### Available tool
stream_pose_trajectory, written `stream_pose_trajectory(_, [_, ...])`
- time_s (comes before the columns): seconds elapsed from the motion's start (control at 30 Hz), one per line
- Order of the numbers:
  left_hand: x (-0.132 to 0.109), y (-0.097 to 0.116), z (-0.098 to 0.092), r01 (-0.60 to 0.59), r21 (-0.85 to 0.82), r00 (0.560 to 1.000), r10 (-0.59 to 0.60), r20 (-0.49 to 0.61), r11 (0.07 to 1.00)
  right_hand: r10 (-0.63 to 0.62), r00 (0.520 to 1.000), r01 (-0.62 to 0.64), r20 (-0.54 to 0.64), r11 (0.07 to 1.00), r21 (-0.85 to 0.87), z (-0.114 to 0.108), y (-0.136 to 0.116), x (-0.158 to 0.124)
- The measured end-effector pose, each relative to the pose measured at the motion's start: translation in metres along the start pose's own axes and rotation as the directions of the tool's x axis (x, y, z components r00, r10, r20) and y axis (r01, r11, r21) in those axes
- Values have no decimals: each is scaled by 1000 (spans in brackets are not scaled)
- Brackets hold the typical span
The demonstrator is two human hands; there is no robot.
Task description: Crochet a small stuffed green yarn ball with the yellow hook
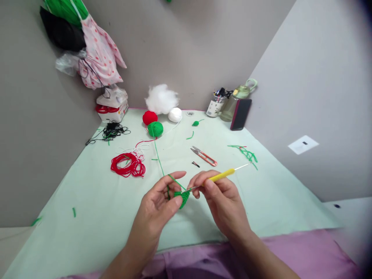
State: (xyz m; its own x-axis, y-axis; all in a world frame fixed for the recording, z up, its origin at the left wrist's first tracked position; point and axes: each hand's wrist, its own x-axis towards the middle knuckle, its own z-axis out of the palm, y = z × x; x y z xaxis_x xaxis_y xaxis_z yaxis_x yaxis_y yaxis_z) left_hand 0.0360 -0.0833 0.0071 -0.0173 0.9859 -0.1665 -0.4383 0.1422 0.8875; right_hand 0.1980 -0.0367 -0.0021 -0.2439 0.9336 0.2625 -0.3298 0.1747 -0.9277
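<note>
Between the thumb and fingers of my left hand (158,205) is a small green crochet piece (183,198). Green yarn passes over my left index finger and runs back to a green yarn ball (155,129). My right hand (222,197) grips a crochet hook (222,175) by its yellow handle. One metal end of the hook points left and meets the top edge of the piece; the other end sticks out to the right. My left fingers partly cover the crochet piece.
Beyond my hands lie orange thread snips (205,156) and a small dark clip (195,164). Red yarn (128,164), black yarn (113,131) and green scraps (247,154) are spread around. At the back stand white stuffing (162,99), a bottle (229,112) and a phone (241,114).
</note>
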Motion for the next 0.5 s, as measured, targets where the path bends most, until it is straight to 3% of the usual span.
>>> stream_pose_trajectory(0.17, [-1, -2, -1, -40, 76, 999, 42, -19, 996, -57, 997, 61, 55, 996, -65, -2, -4, -3])
stream_pose_trajectory(0.3, [1, -4, -5, -58, 146, 998, 60, -7, 988, -135, 984, 158, 117, 963, -219, -3, -10, -7])
stream_pose_trajectory(0.4, [2, -5, -6, -60, 206, 998, 66, -19, 977, -197, 968, 239, 155, 913, -332, -2, -13, -9])
stream_pose_trajectory(0.5, [3, -5, -6, -86, 282, 993, 105, -55, 955, -319, 917, 397, 241, 799, -453, 0, -15, -9])
